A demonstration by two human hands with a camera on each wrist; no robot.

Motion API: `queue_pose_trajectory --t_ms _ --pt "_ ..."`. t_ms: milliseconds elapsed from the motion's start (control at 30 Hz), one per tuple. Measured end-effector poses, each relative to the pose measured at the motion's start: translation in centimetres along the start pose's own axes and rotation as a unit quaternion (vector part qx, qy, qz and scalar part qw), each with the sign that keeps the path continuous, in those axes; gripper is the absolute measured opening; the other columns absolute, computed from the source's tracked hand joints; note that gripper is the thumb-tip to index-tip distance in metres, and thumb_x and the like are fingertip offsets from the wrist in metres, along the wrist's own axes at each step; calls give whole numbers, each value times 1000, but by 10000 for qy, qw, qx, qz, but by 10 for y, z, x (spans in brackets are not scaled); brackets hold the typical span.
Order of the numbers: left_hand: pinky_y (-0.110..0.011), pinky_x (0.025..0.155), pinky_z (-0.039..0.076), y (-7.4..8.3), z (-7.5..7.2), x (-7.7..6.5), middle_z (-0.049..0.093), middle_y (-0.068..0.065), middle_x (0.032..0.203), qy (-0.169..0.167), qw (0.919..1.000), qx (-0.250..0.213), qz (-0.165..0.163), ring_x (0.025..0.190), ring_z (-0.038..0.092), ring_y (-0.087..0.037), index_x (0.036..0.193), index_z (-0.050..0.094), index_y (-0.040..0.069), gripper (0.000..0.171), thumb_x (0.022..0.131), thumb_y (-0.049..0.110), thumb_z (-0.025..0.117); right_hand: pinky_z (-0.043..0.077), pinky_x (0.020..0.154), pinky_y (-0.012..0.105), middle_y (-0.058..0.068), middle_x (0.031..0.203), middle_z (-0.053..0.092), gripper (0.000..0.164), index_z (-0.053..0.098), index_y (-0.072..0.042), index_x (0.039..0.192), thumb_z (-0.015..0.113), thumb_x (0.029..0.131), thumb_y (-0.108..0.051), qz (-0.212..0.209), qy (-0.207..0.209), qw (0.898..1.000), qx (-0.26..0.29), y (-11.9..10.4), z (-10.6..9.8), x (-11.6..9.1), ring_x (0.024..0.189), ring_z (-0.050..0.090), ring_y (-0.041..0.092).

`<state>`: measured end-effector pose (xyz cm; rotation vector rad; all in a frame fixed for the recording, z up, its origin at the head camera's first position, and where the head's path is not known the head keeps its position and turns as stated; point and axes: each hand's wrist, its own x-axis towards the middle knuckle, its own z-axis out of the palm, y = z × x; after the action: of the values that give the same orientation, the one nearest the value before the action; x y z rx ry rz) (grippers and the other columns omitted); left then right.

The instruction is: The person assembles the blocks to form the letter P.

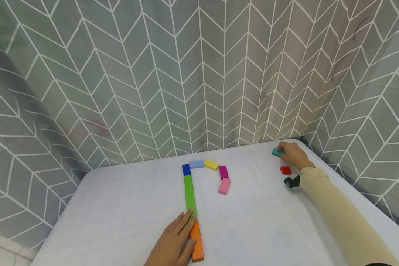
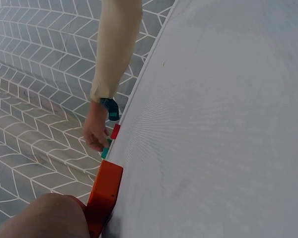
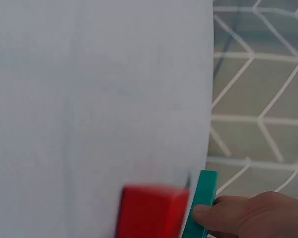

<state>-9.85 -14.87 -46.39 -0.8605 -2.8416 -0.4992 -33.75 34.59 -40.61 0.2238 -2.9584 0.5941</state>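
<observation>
At the far right of the table, my right hand (image 1: 294,154) pinches a teal block (image 1: 276,152) between thumb and fingers; the right wrist view shows the thumb on that block's side (image 3: 206,186). A red block (image 1: 285,170) lies just nearer than this hand. My left hand (image 1: 174,240) rests with extended fingers on the near part of a line of blocks, touching a green block (image 1: 191,207) and an orange block (image 1: 197,247). Up the line come more green blocks (image 1: 189,195) and a dark blue block (image 1: 186,170). In the left wrist view the orange block stands beside a blurred finger.
From the dark blue block, a light blue block (image 1: 196,164), a yellow block (image 1: 211,165), a magenta block (image 1: 223,172) and a pink block (image 1: 224,186) curve rightward. A patterned grey curtain (image 1: 212,92) borders the white-covered table (image 1: 126,207) at back and sides.
</observation>
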Motion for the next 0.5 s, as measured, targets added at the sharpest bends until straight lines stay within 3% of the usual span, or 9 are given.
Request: queue_pose_trajectory --t_ms 100,233,500 --pt "-52 113 41 -1 2 0 36 -5 166 65 10000 20 55 146 40 -31 157 47 8 61 111 47 42 46 97 66 33 120 63 22 65 6 116 65 94 2 -335 196 9990 202 -16 1 -2 109 57 48" --pt "-52 113 40 -1 3 1 35 -4 166 78 9999 46 59 147 39 -31 158 47 9 61 111 48 40 47 98 64 28 116 67 19 68 5 113 70 94 3 -952 401 9930 568 -53 4 -11 111 59 47" --pt "-53 114 39 2 -1 0 34 -4 167 -109 9999 -6 -88 147 39 -31 159 45 9 63 111 49 39 53 89 55 12 108 70 20 72 -5 108 79 90 0 -1794 293 9790 921 -128 23 -39 103 62 34"
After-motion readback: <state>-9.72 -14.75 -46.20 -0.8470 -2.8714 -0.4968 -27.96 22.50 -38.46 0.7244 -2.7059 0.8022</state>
